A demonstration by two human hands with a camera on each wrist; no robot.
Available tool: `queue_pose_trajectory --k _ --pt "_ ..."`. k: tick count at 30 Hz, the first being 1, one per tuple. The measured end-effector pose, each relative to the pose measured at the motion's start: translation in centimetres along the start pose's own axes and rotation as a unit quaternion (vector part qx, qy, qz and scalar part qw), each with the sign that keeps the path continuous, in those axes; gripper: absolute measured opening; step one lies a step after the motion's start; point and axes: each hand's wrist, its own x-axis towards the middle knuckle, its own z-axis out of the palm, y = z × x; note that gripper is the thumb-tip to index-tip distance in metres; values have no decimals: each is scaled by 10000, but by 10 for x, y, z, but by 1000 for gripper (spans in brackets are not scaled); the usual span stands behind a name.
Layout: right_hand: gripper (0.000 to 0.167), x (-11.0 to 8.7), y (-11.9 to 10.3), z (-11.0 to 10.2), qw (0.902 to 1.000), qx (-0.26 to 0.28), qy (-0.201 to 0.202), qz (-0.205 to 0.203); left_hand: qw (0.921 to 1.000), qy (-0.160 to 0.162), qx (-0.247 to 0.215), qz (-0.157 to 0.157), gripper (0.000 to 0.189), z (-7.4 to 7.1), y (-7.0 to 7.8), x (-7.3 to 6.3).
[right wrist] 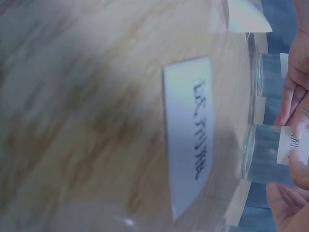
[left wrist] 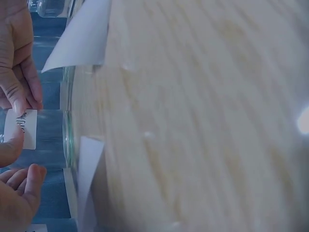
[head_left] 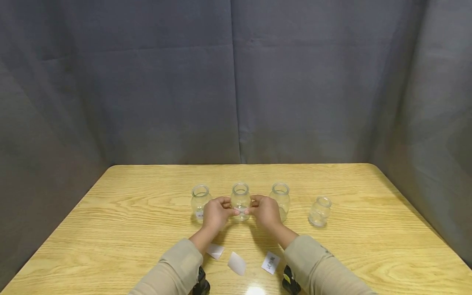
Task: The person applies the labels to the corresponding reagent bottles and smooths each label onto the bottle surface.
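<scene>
In the head view, both hands are at the middle glass jar point(head_left: 241, 199). A white label point(head_left: 241, 210) with dark handwriting lies on its front. The left hand point(head_left: 216, 213) holds the jar's left side, its thumb on the label. From the right side the right hand point(head_left: 266, 211) holds it, thumb likewise on the label. In the right wrist view, both thumbs meet the label point(right wrist: 286, 153) near its opposite edges. Another glass jar point(head_left: 200, 200), bearing a label point(head_left: 199, 214), stands left of the left hand. Partly behind the right hand is a third jar point(head_left: 282, 201).
A smaller-looking glass jar point(head_left: 320, 211) stands apart on the right. Near the front of the wooden table point(head_left: 110, 229) lie a handwritten slip point(head_left: 271, 262), a blank white slip point(head_left: 237, 263) and another white slip point(head_left: 215, 251). Grey curtains point(head_left: 166, 82) surround the table's back and sides.
</scene>
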Motion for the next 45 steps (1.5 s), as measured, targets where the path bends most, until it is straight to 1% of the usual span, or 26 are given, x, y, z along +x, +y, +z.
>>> queue_pose_trajectory --k 5,11,17,23,28,33,38,41,45 --pt "42 -2 0 -2 10000 -55 53 51 10000 -37 -25 -3 36 2 1 -2" --pt "38 -5 4 -3 10000 3 72 69 9999 -15 19 131 32 3 -2 -6" --pt "34 -9 6 -2 9999 42 51 154 9999 -7 20 158 31 5 -2 -11" --pt "35 -13 6 -1 9991 279 -49 324 9999 -120 -45 -27 29 5 -1 -14" --pt "34 -18 4 -3 9982 292 -351 377 9996 -198 7 -198 24 2 -3 -18" --pt "31 -25 4 -12 9976 204 -560 359 9988 -368 -122 -313 24 -3 -3 -22" --pt "28 -30 4 -23 9960 235 -775 383 9961 -674 -366 -429 20 -8 0 -26" --pt "27 -33 5 -27 9949 282 -871 419 9947 -820 -404 -470 20 -11 4 -30" --pt "25 -37 6 -32 9944 204 -946 420 9930 -970 -413 -527 22 -14 11 -36"
